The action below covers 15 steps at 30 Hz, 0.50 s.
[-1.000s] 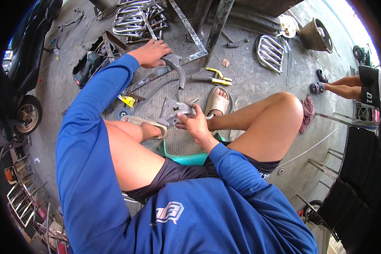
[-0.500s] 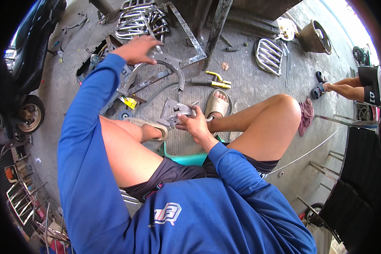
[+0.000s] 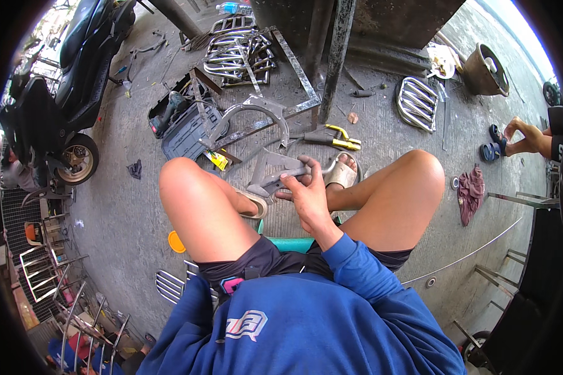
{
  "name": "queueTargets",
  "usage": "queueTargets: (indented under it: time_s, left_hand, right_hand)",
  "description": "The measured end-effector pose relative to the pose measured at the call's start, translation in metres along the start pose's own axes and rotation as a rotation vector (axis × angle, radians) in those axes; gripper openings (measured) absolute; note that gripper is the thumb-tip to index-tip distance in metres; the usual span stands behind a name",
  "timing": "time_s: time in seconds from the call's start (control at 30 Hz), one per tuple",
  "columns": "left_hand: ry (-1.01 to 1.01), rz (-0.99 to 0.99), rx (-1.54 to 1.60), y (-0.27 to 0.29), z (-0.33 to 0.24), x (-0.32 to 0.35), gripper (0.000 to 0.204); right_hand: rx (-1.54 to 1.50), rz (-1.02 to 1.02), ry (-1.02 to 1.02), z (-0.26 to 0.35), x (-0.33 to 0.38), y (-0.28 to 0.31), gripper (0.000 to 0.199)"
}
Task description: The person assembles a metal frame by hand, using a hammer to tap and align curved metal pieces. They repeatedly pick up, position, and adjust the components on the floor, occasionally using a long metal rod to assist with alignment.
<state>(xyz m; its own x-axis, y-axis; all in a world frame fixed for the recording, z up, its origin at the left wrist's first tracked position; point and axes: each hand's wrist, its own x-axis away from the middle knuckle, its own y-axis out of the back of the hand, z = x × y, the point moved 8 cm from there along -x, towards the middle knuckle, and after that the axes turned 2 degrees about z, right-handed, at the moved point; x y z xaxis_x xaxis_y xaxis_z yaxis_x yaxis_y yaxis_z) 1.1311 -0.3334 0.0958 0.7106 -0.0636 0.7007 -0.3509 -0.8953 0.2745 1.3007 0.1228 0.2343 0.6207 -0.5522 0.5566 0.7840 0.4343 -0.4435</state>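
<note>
My right hand [image 3: 309, 203] is closed around a grey metal bracket [image 3: 266, 169], which has a flat angular plate and a bent rod. It holds the bracket over the floor between my knees. My left hand is out of sight; only its blue sleeve [image 3: 191, 322] shows, running down beside my body at the lower left. Beyond the bracket, a curved grey metal piece [image 3: 276, 111] lies against a rusty angle-iron frame [image 3: 301, 107]. To the right of that curve is a black and yellow welding electrode holder [image 3: 341, 139] with its cable.
Left of the frame, an open grey tool case [image 3: 184, 137] holds a power tool. Chrome tube racks [image 3: 241, 59] are piled behind it; another chrome rack [image 3: 417, 105] lies farther right. A motorcycle [image 3: 84, 81] stands left. A bucket [image 3: 481, 70], maroon cloth [image 3: 470, 195] and another person's foot [image 3: 495, 145] are right.
My left hand has drawn back from above the curved metal piece and gone down out of view at the lower left. My right hand keeps hold of the bracket. The view has shifted slightly.
</note>
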Motion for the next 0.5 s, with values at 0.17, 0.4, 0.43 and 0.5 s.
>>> queueTargets:
  time_s: [0.17, 0.4, 0.43, 0.5]
  left_hand:
    - [0.111, 0.162, 0.204, -0.024, 0.029, 0.072, 0.078]
    - [0.020, 0.196, 0.258, -0.037, -0.027, 0.086, 0.079]
    - [0.009, 0.197, 0.262, -0.037, -0.030, 0.087, 0.079]
    - [-0.004, 0.194, 0.268, -0.035, -0.034, 0.092, 0.080]
  right_hand:
    - [0.112, 0.100, 0.180, 0.063, 0.018, -0.001, 0.064]
    - [0.230, 0.223, 0.351, 0.129, 0.031, 0.016, 0.069]
    - [0.197, 0.230, 0.378, 0.133, 0.033, 0.017, 0.072]
    - [0.128, 0.223, 0.404, 0.135, 0.034, 0.021, 0.077]
